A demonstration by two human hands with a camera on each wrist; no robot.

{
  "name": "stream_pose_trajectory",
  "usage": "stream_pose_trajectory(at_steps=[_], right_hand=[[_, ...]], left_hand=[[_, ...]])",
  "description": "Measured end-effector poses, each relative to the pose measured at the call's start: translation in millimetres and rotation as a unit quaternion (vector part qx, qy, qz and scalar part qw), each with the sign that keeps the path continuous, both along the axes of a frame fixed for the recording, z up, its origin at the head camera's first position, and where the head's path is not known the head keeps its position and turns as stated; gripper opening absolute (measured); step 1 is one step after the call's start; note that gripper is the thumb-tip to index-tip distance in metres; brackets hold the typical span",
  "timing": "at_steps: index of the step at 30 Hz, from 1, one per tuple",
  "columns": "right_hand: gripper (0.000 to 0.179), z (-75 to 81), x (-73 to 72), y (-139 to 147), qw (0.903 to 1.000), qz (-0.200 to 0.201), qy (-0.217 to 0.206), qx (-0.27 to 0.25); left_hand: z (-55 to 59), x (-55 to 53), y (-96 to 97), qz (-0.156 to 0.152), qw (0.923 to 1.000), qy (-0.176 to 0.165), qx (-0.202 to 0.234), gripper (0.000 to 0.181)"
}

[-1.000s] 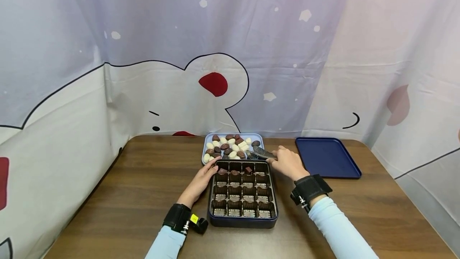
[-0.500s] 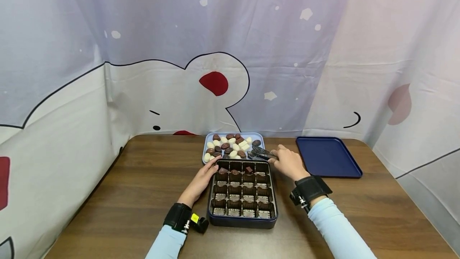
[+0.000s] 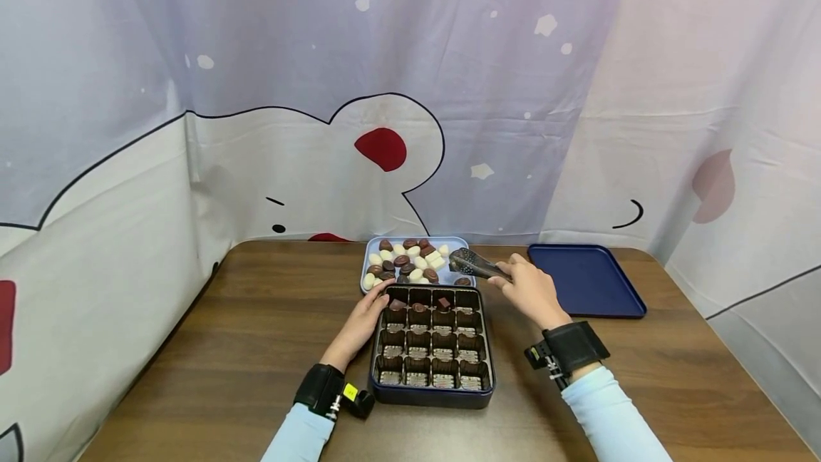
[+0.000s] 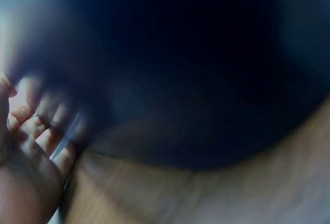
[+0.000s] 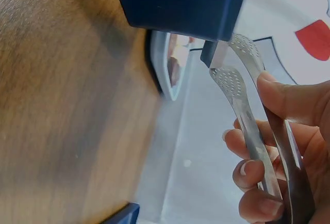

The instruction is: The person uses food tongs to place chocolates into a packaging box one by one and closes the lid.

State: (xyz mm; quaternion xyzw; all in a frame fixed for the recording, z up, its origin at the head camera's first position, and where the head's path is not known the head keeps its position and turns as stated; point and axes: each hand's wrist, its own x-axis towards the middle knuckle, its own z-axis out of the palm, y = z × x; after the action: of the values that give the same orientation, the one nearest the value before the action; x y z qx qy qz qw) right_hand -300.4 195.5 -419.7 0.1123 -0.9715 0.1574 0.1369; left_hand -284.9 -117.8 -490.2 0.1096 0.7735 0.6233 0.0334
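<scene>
My right hand [image 3: 529, 292] grips metal tongs [image 3: 471, 262] with perforated tips, held over the right end of a light blue tray [image 3: 368, 271] of white and brown chocolates. In the right wrist view, the tongs' tips pinch a dark angular chocolate [image 5: 214, 54]. In front of that tray stands a dark blue chocolate box [image 3: 436, 397] with a brown compartment insert. Its back row holds three chocolates, one being a square chocolate [image 3: 444, 303]. My left hand [image 3: 355, 323] holds the box's far left corner, thumb at the rim. The box fills much of the left wrist view.
A dark blue flat lid or tray [image 3: 585, 280] lies at the back right of the wooden table [image 3: 256, 348]. Behind the table's far edge hangs a patterned curtain [image 3: 308, 170]. The box stands close against the front of the light blue tray.
The tongs have closed and risen from the tray's right side. My right hand has shifted right, uncovering a brown oval chocolate at the tray's front right. My left hand stays at the box.
</scene>
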Motion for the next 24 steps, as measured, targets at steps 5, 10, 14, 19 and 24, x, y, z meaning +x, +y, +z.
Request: stream_pose_trajectory(at_steps=[5, 10, 14, 19, 24], right_hand=[[0.044, 6.9, 11.7, 7, 0.9996, 0.011, -0.012, -0.023], [0.043, 15.2, 22.8, 16, 0.9988, 0.029, -0.015, -0.037], [0.043, 22.4, 32.0, 21, 0.9981, 0.05, -0.007, -0.035], [0.042, 25.7, 41.4, 26, 0.9979, 0.056, -0.019, -0.025], [0.041, 23.4, 45.5, 29, 0.9979, 0.052, -0.028, -0.025]], left_hand=[[18.3, 13.1, 5.1, 0.01, 0.9996, 0.021, -0.016, 0.043], [22.8, 15.6, 6.0, 0.011, 0.9993, 0.028, -0.022, 0.042], [13.9, 8.5, 5.5, 0.015, 0.9993, 0.033, -0.012, 0.042], [-6.3, -4.3, 5.4, 0.028, 0.9983, 0.047, -0.021, 0.043], [-6.6, -3.5, 7.6, 0.031, 0.9983, 0.042, -0.028, 0.043]])
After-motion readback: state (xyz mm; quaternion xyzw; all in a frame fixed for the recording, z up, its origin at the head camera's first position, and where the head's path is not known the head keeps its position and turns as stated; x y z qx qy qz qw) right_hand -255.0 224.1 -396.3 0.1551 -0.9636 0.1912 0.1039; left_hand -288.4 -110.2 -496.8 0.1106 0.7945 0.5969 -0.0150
